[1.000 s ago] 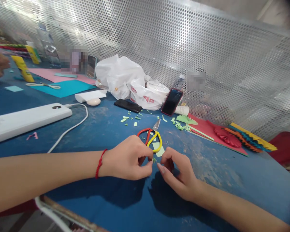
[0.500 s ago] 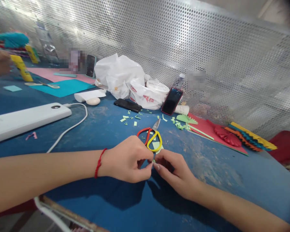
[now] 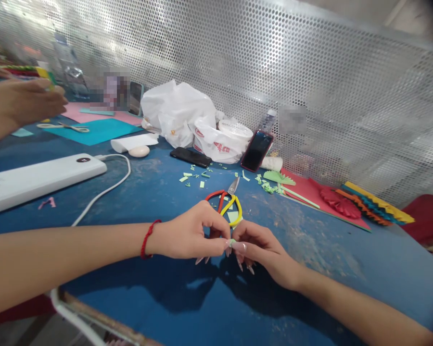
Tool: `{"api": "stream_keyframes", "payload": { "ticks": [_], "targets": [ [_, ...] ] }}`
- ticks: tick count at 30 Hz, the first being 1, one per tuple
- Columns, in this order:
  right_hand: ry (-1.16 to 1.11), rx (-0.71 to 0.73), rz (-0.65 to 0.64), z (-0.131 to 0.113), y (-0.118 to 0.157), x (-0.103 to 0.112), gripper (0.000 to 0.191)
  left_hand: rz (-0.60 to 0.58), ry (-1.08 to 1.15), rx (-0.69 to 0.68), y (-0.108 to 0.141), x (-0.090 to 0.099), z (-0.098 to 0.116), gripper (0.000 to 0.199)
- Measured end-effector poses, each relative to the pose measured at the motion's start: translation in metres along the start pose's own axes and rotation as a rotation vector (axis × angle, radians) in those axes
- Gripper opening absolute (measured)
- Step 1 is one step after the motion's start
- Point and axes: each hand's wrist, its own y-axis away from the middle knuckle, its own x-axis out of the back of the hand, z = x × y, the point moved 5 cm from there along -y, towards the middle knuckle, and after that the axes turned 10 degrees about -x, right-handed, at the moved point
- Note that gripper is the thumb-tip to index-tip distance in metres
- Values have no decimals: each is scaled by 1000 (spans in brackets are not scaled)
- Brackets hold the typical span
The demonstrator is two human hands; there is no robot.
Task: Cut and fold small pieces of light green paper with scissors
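Observation:
My left hand (image 3: pixel 189 235) and my right hand (image 3: pixel 260 247) meet over the blue table, with a tiny piece of green paper (image 3: pixel 231 242) pinched between their fingertips. Most of the piece is hidden by my fingers. Just beyond my hands lie scissors with red and yellow handles (image 3: pixel 225 204), their blades pointing away from me. My fingers are close to the handles, and a pale green paper strip (image 3: pixel 233 217) lies beneath them. Small green paper scraps (image 3: pixel 198 175) are scattered farther back.
A co-worker's hand (image 3: pixel 25 101) reaches in at far left. A white power bank (image 3: pixel 39 180) with its cable lies left. Behind stand a white plastic bag (image 3: pixel 176 113) and phones (image 3: pixel 257 150). Red card (image 3: pixel 310 202) and a perforated metal screen (image 3: pixel 310 81) lie right and behind.
My hands have drawn closer, and their fingertips now meet on the green piece. The co-worker's hand has moved farther in from the left. The scissors have not moved.

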Motion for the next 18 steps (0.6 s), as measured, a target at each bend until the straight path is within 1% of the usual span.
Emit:
{"api": "stream_keyframes", "payload": {
  "ticks": [2,4,8,10,12,15,18],
  "targets": [
    [-14,-1,-19,0,0,-1,20,-4,-32,-78,0,1,4,21],
    [10,20,-30,-1,1,-2,21,-3,-75,-112,1,1,6,21],
    [108,98,-33,-3,2,-3,22,-19,-120,-37,-1,-4,3,34],
    [138,127,-24,-2,2,-2,21,-26,-106,8,-1,-5,0,41],
    [160,148,-1,-2,2,-1,20,-33,9,87,-1,-6,-4,43],
    [168,164,40,-2,2,1,21,-58,261,223,0,-7,-12,37],
    [131,160,93,-3,3,4,23,-55,399,253,-2,-6,-15,29]
  ]
}}
